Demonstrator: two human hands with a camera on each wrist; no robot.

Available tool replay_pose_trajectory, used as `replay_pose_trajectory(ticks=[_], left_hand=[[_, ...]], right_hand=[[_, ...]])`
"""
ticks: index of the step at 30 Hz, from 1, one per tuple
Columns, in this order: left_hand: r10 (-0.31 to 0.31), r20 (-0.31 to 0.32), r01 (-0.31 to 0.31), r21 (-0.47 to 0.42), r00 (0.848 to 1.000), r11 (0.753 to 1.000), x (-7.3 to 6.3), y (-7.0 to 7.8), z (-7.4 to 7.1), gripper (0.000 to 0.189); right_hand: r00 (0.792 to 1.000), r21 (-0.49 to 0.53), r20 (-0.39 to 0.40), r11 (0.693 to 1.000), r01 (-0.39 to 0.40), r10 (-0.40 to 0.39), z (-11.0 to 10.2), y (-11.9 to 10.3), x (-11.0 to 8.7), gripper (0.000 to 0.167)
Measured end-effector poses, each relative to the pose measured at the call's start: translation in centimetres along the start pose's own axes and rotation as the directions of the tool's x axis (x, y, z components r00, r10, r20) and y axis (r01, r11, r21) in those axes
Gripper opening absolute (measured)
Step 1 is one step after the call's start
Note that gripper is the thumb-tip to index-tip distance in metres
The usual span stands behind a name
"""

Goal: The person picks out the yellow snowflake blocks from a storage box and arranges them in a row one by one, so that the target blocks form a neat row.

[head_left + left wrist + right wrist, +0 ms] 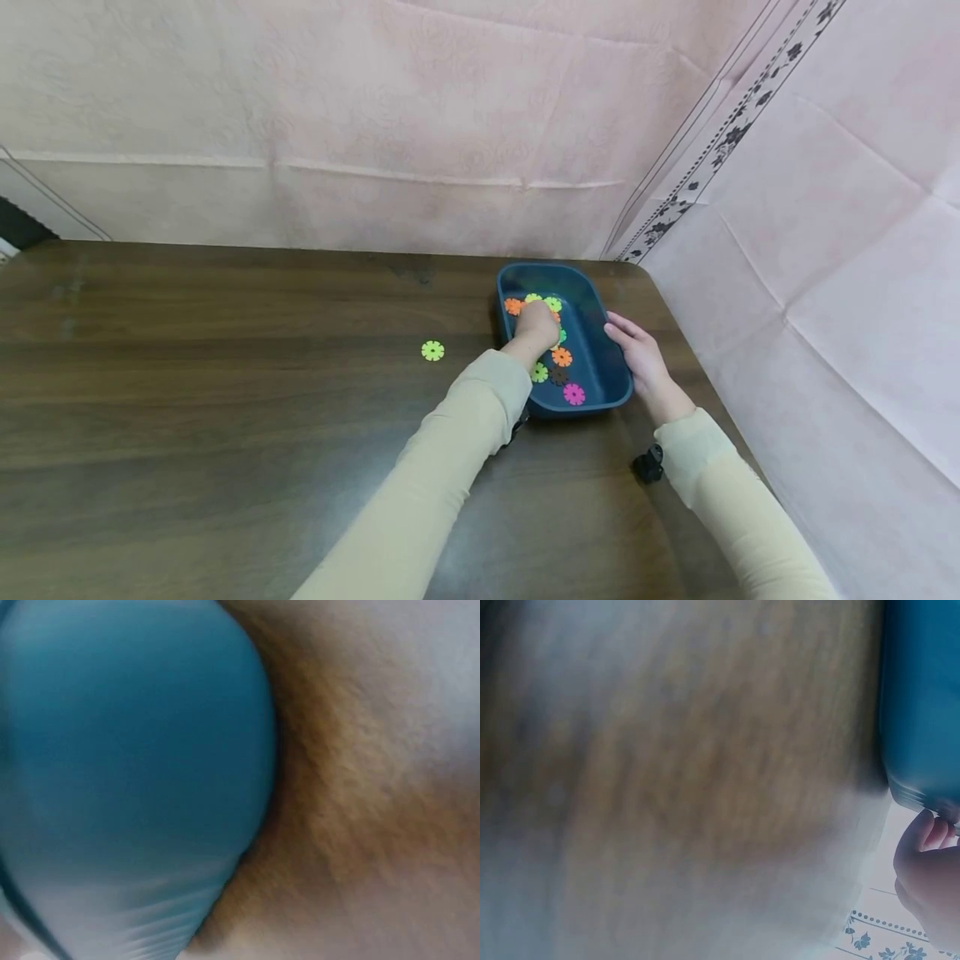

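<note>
A dark blue plastic bin (611, 367) lies on the table, holding several flower-shaped discs, among them a pink disc (573, 394), an orange disc (562, 357) and a dark brown disc (558, 376). My left hand (536, 325) reaches down into it, over the discs by its left side; its fingertips are hidden and I cannot tell whether they pinch one. At the right wall, my right hand (636, 350) holds the rim. That hand (930, 874) also shows in the right wrist view, at the bin's edge. Only the bin's outer wall (142, 750) fills the left wrist view's left side.
One yellow-green disc (432, 351) lies alone on the brown wooden table (225, 400), left of the bin. A pale cloth (375, 125) hangs behind the table, and another pale sheet (847, 250) runs along the right side.
</note>
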State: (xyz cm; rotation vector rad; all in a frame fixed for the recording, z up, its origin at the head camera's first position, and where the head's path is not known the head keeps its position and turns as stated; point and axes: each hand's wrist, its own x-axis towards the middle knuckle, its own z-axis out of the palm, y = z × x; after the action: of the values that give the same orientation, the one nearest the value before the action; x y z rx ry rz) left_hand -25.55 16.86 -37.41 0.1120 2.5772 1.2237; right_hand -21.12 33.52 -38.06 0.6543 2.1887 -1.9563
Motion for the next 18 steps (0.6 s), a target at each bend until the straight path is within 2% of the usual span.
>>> replay_pose_trajectory(ticks=[4,8,12,16,18], left_hand=[[0.051,0.000,-0.051,-0.045,0.999,0.998,-0.3,0.2,-0.9,0.024],[0.057,0.016,-0.055,-0.141,0.998,0.988,-0.4,0.2,-1.7,0.010],[0.030,0.060,-0.016,-0.220,0.998,0.975,0.0,0.1,-2.5,0.017],[-0.009,0.092,0.032,-0.252,0.996,0.967,0.5,0.1,-3.6,0.017],[-0.029,0.100,0.057,-0.297,0.995,0.953,0.6,0.1,-4.3,0.018]], right_hand=[[1.000,-0.013,-0.006,1.000,0.001,-0.001,0.0,0.1,0.1,0.055],[1.000,-0.016,-0.007,1.000,0.009,-0.009,-0.1,0.4,0.3,0.056],[1.000,-0.026,-0.007,1.000,0.015,-0.015,-0.1,0.5,0.3,0.056],[1.000,-0.029,-0.006,1.000,0.005,-0.006,-0.1,0.4,0.2,0.055],[1.000,-0.022,-0.002,1.000,0.006,-0.006,0.0,0.3,0.1,0.055]])
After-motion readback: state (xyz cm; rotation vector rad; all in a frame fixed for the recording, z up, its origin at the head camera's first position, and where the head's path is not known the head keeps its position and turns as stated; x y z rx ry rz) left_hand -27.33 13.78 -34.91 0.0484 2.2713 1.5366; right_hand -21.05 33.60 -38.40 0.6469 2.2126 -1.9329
